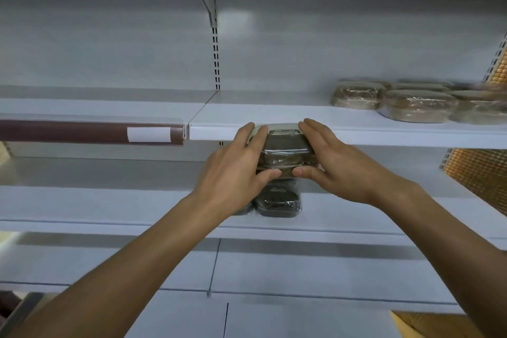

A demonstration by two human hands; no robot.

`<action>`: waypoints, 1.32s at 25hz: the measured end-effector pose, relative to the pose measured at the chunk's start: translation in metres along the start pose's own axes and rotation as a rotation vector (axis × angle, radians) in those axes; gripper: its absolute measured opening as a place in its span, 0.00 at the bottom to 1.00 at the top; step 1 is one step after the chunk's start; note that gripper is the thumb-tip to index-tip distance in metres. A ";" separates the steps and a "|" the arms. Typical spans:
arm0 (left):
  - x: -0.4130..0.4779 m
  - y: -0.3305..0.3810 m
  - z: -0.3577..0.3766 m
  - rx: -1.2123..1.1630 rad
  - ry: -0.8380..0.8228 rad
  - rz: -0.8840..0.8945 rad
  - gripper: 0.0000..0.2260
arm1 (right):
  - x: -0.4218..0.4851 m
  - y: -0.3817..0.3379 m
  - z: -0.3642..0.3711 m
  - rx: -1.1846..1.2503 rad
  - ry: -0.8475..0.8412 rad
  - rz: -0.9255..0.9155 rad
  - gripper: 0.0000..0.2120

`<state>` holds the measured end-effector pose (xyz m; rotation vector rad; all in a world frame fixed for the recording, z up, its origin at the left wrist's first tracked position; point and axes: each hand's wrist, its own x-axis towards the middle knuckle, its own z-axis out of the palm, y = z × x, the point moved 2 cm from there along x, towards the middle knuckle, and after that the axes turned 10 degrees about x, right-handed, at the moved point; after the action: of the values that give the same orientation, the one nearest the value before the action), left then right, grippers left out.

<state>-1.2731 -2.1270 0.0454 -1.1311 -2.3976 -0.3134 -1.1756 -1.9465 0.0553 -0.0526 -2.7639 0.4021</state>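
- a brown price strip (82, 133) with a blank white label (148, 135) runs along the front edge of the shelf section on the far left.
- the left hand (236, 170) grips the left side of the wrapped pack (285, 151). its fingers lie nearly straight along that side and its thumb is hooked round the near lower edge.
- the wrapped pack is dark, sealed in clear film, with a small label at its far end. it is held up between both hands, right at the front lip of the middle shelf (384, 129).
- straight below it, more dark packs (279, 202) sit on the lower shelf (109, 208), partly hidden by the left hand.
- the right hand (337, 167) mirrors the left: its fingers are laid along the pack's right side and its thumb is tucked against the near edge, almost meeting the other thumb.
- a cluster of lighter packs (417, 105) in film rests on the middle shelf towards the right, well apart from the held pack.
- a golden woven panel (482, 173) shows at the far right edge.
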 end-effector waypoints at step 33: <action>0.028 0.158 0.288 -0.085 -0.323 -0.062 0.36 | -0.079 0.274 0.160 0.263 -0.073 0.249 0.40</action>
<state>-1.2572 -1.8949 -0.1888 -1.2263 -2.7280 -0.2724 -1.1596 -1.7335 -0.1922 -0.3246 -2.7570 0.8450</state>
